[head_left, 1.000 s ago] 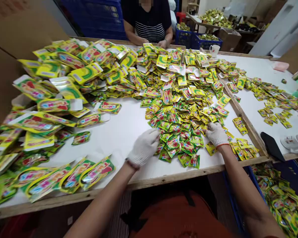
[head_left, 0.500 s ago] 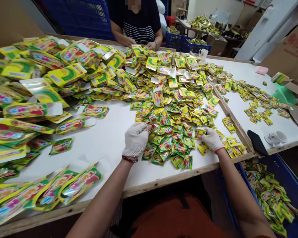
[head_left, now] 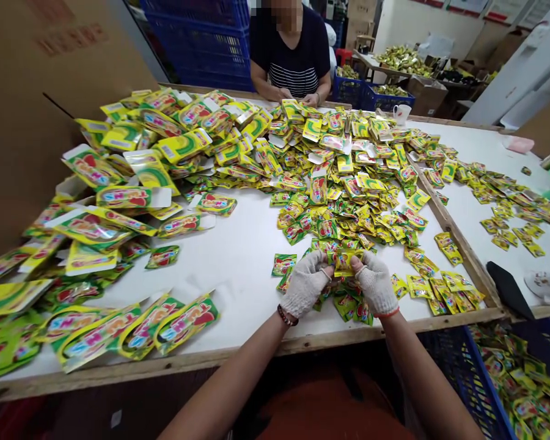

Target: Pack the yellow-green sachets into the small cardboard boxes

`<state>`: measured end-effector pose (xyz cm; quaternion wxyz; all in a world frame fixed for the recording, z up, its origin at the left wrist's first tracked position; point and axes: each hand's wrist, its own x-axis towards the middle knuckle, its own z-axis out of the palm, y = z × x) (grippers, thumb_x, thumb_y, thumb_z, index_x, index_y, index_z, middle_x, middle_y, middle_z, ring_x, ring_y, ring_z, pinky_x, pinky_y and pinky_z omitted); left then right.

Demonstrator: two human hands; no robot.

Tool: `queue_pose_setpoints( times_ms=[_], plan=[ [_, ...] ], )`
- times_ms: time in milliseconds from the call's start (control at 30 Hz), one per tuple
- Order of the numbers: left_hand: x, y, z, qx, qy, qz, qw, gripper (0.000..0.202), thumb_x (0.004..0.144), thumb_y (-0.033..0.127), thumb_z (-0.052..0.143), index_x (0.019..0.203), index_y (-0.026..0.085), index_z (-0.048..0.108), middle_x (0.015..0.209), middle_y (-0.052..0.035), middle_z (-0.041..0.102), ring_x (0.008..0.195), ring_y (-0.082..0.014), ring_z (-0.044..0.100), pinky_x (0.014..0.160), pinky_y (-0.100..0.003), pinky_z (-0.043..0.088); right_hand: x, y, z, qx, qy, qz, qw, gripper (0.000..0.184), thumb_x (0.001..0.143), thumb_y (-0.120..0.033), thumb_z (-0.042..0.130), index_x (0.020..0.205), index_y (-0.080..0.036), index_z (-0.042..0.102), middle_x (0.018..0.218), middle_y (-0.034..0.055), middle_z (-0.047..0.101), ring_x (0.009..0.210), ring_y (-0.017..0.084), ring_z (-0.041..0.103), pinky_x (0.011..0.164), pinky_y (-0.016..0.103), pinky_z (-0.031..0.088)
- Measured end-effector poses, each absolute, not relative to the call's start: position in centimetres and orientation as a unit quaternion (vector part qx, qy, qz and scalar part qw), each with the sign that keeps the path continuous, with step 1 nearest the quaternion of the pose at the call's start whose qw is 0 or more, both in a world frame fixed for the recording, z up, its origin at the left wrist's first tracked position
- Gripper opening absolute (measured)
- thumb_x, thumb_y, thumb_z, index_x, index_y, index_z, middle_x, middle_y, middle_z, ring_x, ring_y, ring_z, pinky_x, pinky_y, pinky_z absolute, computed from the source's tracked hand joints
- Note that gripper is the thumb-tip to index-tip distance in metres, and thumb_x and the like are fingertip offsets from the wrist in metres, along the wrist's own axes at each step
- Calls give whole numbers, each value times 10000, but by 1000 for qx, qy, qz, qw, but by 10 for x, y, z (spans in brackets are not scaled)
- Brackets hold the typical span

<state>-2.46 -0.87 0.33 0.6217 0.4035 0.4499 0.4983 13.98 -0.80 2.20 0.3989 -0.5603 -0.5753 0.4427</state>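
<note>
Both my hands wear white knit gloves and have drawn together over the near edge of the white table (head_left: 238, 256). My left hand (head_left: 305, 291) and my right hand (head_left: 376, 282) press a bunch of small green and yellow sachets (head_left: 343, 261) between them, fingers curled round it. More loose sachets (head_left: 351, 305) lie under and around my hands. A single sachet (head_left: 283, 264) lies just left of my left hand. The big heap of sachets (head_left: 348, 201) spreads behind my hands.
Large yellow and green pouches (head_left: 119, 201) are piled along the left side, with a row (head_left: 119, 333) at the near left edge. A person in a dark striped top (head_left: 293, 58) sits across the table. A blue crate (head_left: 508, 379) of sachets stands at lower right; a second table (head_left: 481, 208) has a cup (head_left: 547, 284).
My hands were apart at either side of the sachet pile; they have swept inward and toward me and now squeeze a bunch of sachets between them. The view has shifted slightly.
</note>
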Motion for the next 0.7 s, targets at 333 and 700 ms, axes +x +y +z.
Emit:
queue_pose_setpoints(
  times_ms=[333,700],
  plan=[
    [-28,-10,3,470,463,460,595,407,802,550,677,744,156,598,716,-2,582,657,-113,514,586,-214,457,138,-12,12,-579,-655,321,365,308,919,-477,499,894,-190,608,882,62,649,846,205,581,779,320,470],
    [-23,16,21,663,478,418,396,289,893,396,551,712,185,629,770,-39,629,805,-186,570,776,-310,472,141,4,4,-484,-550,558,391,379,828,-505,653,1064,-216,583,941,52,659,809,198,602,731,336,543]
  ],
)
